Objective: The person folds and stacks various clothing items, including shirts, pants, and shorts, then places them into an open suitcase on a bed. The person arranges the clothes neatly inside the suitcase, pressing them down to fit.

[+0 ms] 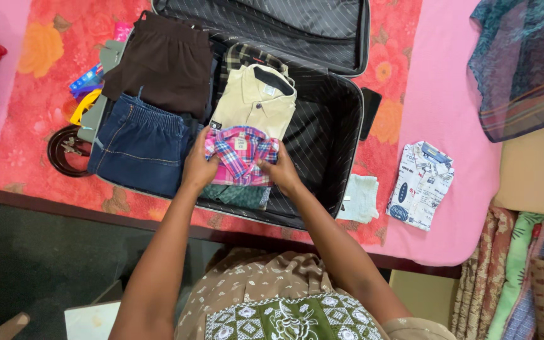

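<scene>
An open black suitcase (pixel 338 135) with a striped lining lies on the bed. Inside it a folded pink plaid shirt (pixel 242 154) rests on a green garment (pixel 237 196). My left hand (pixel 198 165) grips the plaid shirt's left edge and my right hand (pixel 279 170) grips its right edge. Just behind it lies a folded beige shirt (pixel 256 101) over a dark checked one (pixel 247 55). Folded blue jeans (pixel 140 145) and a brown garment (pixel 165 60) fill the suitcase's left side.
A folded white printed shirt (pixel 421 184) and a pale folded cloth (pixel 360 198) lie on the pink bedspread right of the suitcase. A black phone (pixel 369 112) sits by its right wall. A brown belt (pixel 64 151), yellow and blue items lie left. Red clothes lie far left.
</scene>
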